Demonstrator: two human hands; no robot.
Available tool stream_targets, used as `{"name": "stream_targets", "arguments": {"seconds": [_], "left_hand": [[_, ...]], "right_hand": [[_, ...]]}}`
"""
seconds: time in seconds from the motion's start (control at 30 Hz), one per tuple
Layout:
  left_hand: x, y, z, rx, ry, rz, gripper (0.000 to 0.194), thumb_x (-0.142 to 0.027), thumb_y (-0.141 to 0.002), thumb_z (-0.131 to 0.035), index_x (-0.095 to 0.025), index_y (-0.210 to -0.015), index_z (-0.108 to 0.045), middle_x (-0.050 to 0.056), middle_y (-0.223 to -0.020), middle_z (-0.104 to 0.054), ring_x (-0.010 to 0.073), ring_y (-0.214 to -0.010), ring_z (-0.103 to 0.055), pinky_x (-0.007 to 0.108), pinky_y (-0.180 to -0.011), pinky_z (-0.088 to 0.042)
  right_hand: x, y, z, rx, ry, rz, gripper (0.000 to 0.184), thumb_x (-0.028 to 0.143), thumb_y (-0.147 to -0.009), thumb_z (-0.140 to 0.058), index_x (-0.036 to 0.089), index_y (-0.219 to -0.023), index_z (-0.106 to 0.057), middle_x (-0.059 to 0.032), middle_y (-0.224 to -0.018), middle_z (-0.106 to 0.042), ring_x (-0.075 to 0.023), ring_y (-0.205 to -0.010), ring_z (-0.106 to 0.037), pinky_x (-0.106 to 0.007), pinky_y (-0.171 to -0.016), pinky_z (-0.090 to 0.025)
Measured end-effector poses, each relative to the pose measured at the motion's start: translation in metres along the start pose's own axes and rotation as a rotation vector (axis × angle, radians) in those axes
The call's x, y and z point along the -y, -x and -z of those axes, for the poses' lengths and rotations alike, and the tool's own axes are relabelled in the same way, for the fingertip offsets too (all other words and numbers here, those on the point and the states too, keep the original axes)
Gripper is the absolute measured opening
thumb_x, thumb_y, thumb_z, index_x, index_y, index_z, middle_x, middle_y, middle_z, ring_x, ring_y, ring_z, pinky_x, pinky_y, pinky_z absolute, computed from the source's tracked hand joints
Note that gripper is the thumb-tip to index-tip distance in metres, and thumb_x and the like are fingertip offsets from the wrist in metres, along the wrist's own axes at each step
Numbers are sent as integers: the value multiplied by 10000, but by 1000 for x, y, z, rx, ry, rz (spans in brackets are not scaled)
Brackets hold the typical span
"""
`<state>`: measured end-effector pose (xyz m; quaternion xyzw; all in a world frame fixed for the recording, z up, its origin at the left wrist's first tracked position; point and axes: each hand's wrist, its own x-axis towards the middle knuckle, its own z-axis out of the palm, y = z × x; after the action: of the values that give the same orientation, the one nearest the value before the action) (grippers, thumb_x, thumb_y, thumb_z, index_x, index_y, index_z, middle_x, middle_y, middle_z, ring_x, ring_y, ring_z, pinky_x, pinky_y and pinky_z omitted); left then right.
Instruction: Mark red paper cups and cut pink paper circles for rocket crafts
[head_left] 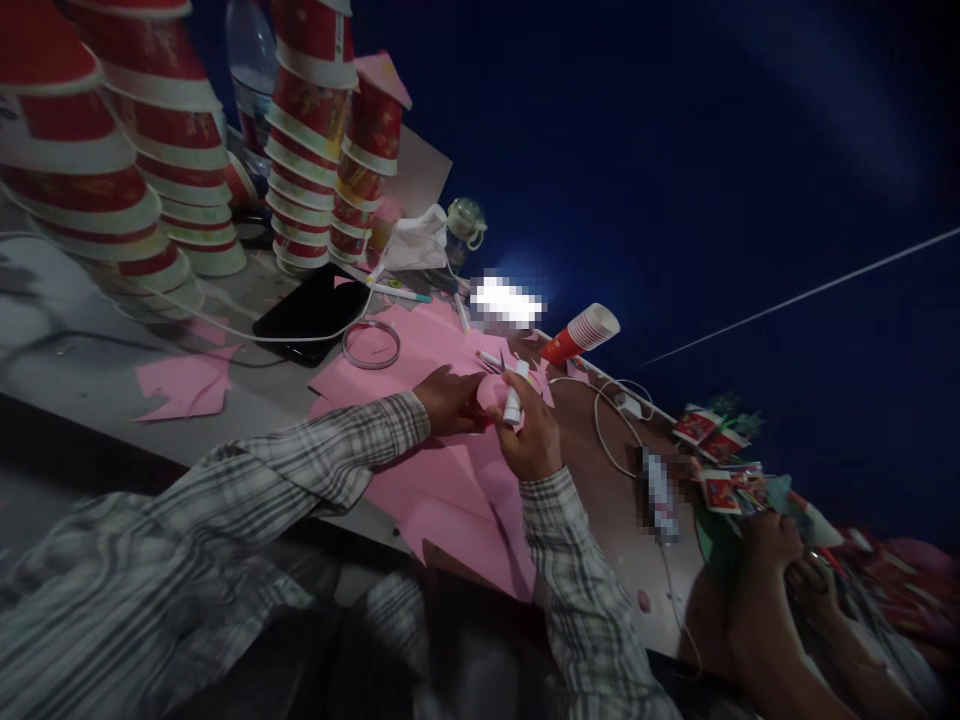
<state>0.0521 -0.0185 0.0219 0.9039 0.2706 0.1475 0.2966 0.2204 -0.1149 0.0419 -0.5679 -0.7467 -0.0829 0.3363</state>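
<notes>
My right hand [534, 432] is closed around a white tube that looks like a glue stick [516, 392], held upright over the pink paper. Just left of it, my left hand [451, 400] grips a small rounded pink paper piece [492, 392]. A bit of red shows beneath that piece; what it belongs to is mostly hidden by my fingers. Large pink paper sheets [442, 480] lie spread under both hands. Close beyond my fingers lie a pen [489, 358] and several pink scraps.
Tall stacks of red-and-white paper cups [307, 150] rise at the left, near a black phone [311, 312] and a tape ring [371, 343]. A leaning cup stack [581, 332] stands at the far edge. White cables cross the table. Another person's hands [776, 540] work at right.
</notes>
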Motion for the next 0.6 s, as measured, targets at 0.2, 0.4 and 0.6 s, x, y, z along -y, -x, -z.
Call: {"name": "stream_targets", "arguments": {"seconds": [0.2, 0.4, 0.6], "left_hand": [[-1, 1, 0, -5, 28, 24, 642, -454, -818, -716, -183, -1354, -491, 62, -1033, -798, 330, -1143, -723, 563, -1200, -340], [0, 0, -1, 5, 51, 28, 680, -455, -792, -740, -210, -1371, -483, 76, -1083, -798, 336, -1192, -707, 594, -1224, -297], [3, -1, -4, -6, 25, 19, 686, -471, -793, -727, -189, -1372, -488, 75, -1050, -797, 345, -1177, -716, 580, -1210, -326]], "right_hand": [[1, -2, 2, 5, 3, -7, 487, 424, -972, -584, 193, -1400, -586, -162, -1276, -759, -323, -1160, -734, -543, -1002, -616], [2, -3, 1, -25, -26, -55, 521, 488, -970, -583, 194, -1400, -577, -173, -1304, -744, -325, -1216, -715, -566, -1061, -585], [0, -4, -6, -21, -39, -37, 504, 452, -969, -587, 195, -1403, -579, -165, -1287, -755, -319, -1193, -728, -547, -1018, -610]]}}
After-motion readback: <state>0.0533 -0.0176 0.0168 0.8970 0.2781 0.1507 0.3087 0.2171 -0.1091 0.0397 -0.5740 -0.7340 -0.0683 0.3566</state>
